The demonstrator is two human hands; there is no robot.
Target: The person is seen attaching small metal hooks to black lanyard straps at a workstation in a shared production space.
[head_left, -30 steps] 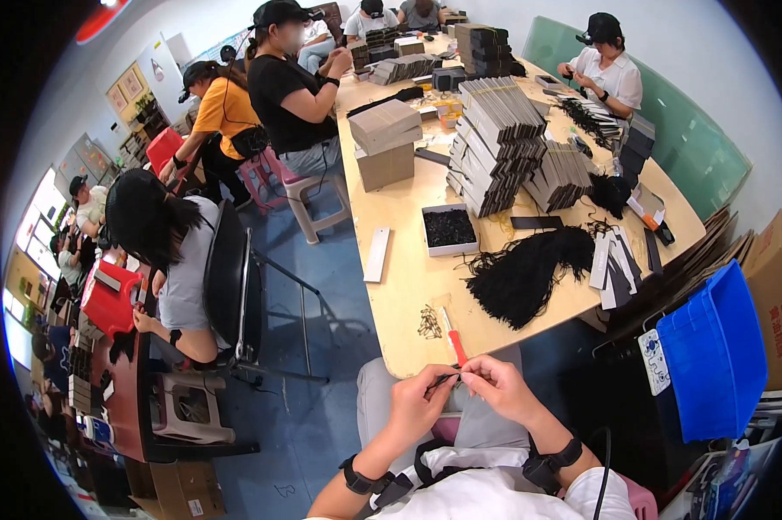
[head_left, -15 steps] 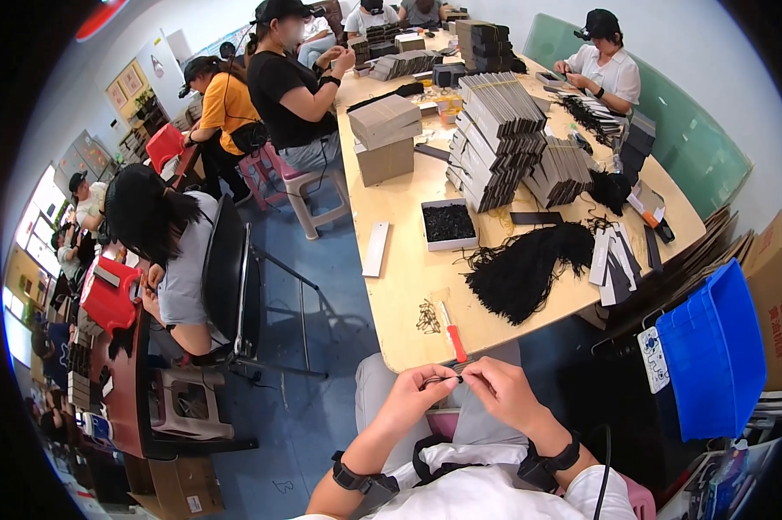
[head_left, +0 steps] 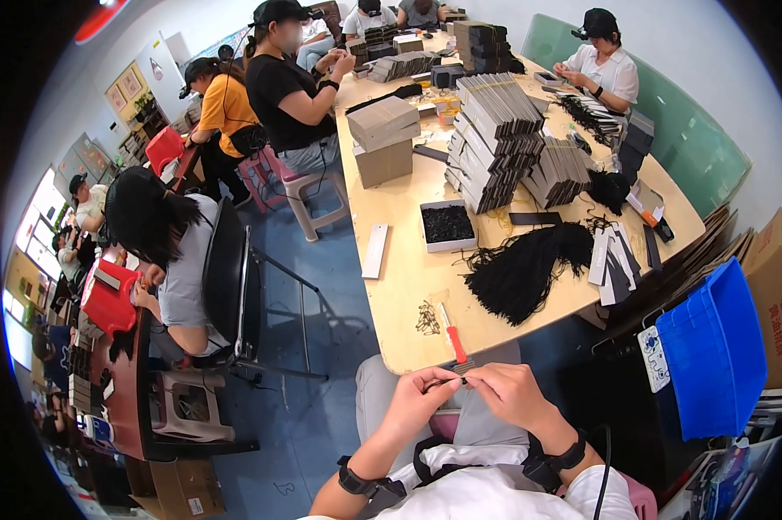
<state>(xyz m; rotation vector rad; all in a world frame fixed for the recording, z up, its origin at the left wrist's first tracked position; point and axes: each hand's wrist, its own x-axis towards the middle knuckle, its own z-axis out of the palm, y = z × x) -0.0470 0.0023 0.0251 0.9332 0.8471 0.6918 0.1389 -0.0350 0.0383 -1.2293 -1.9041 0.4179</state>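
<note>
My left hand (head_left: 418, 400) and my right hand (head_left: 510, 392) meet over my lap at the near edge of the table. Both are closed, their fingertips pinching a thin dark strand-like piece (head_left: 450, 380) that is mostly hidden; its exact kind does not show. Just beyond my fingers, a red-handled tool (head_left: 455, 343) lies at the table's edge. Beside it is a small pile of brownish loops (head_left: 428, 318). Farther off, a large bundle of black cords (head_left: 525, 273) spreads over the table, near a white box of small black pieces (head_left: 448, 225).
Tall banded stacks of grey-and-black card pieces (head_left: 495, 143) stand mid-table, with grey boxes (head_left: 386, 163) to their left. A blue bin (head_left: 711, 351) is at my right. A black chair (head_left: 233, 269) with a seated person is at left; other people work around the tables.
My hands stay together with only a small shift; the right fingers have moved slightly and now lie flatter over the pinched piece. The seated person at left has moved their arm a little.
</note>
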